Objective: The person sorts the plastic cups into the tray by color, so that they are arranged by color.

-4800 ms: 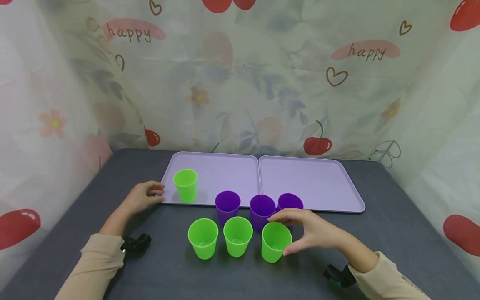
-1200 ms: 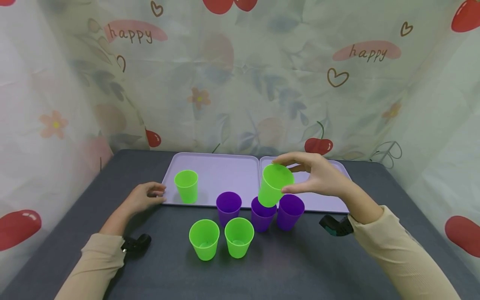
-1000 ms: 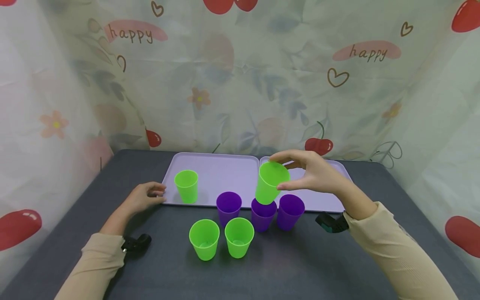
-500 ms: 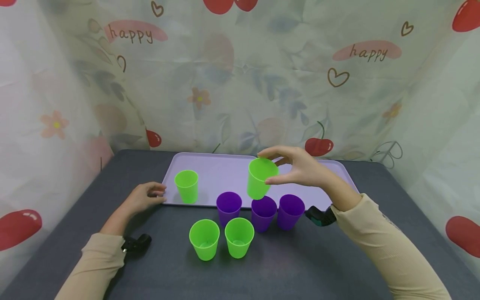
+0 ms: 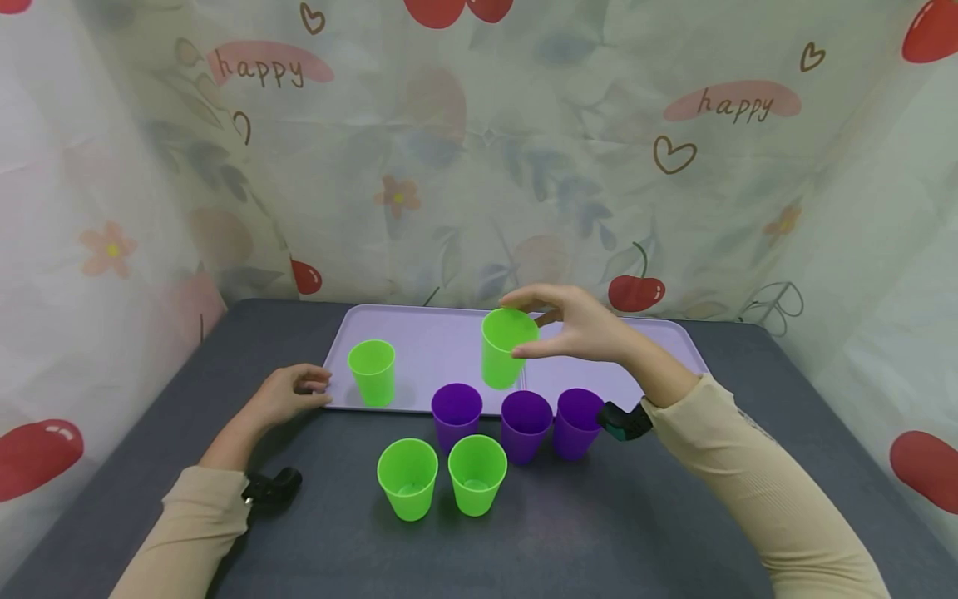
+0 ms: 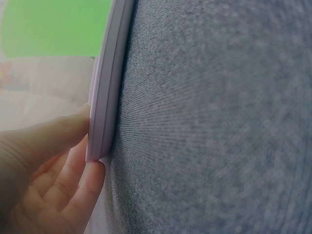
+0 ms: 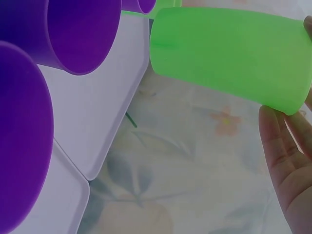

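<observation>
My right hand (image 5: 587, 326) holds a green cup (image 5: 500, 353) near its rim between thumb and fingers. The cup hangs above the left lilac tray (image 5: 434, 333), close to where the two trays meet; the right wrist view shows the fingers at the rim of the same cup (image 7: 224, 56). At the tray's left edge, my left hand (image 5: 283, 395) pinches the corner, thumb and fingers on either side of the rim (image 6: 105, 97) in the left wrist view. Another green cup (image 5: 372, 373) stands upright on that tray, near this hand.
Three purple cups (image 5: 456, 416) stand in a row before the trays. Two green cups (image 5: 407, 481) stand nearer on the dark cloth-covered table (image 5: 569, 532). The right lilac tray (image 5: 599, 378) lies partly behind my right arm. A printed curtain (image 5: 479, 166) encloses the back and sides.
My right hand has picked up the rightmost front green cup, lifted it over the purple cups and carried it leftward above the left tray. My left hand stays at the tray corner.
</observation>
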`<state>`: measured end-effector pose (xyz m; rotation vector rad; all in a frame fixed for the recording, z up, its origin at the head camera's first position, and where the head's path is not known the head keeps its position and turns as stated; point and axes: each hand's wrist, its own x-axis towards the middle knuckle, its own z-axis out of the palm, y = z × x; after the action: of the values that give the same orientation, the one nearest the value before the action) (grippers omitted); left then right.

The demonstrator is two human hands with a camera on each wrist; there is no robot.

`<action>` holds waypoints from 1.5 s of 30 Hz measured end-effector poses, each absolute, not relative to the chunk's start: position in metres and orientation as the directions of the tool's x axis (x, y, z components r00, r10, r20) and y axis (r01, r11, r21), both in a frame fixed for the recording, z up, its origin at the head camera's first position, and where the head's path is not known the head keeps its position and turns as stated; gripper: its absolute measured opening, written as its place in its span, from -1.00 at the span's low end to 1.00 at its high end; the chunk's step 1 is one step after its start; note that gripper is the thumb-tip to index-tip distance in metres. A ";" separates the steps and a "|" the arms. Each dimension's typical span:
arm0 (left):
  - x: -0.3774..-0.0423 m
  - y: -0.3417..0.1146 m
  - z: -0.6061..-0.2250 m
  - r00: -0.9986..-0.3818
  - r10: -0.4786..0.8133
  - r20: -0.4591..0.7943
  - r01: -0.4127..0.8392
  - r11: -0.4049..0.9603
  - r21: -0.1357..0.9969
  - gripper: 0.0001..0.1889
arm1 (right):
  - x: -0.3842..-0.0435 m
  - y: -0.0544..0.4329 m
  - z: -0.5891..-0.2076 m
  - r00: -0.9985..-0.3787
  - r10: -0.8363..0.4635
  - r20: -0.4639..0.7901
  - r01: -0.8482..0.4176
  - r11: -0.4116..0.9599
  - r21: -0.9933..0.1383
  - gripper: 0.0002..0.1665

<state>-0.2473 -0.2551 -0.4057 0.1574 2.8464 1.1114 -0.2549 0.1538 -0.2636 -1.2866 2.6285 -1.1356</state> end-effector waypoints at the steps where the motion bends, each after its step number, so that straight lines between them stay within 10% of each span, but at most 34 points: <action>1: -0.247 -0.255 -0.406 -0.991 0.127 -0.038 0.067 0.731 0.679 -0.54 | -0.256 0.153 -0.264 -0.665 -0.687 0.292 -0.683 0.402 -0.609 -0.34; 45: -0.248 -0.255 -0.403 -0.989 0.124 -0.077 0.038 0.728 0.685 -0.53 | -0.289 0.105 -0.278 -0.684 -0.701 0.199 -0.636 0.441 -0.633 -0.36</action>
<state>-0.2477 -0.2546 -0.4034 0.1325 2.8098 1.1101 -0.2890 0.1046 -0.2785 -1.2042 2.5868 -1.0747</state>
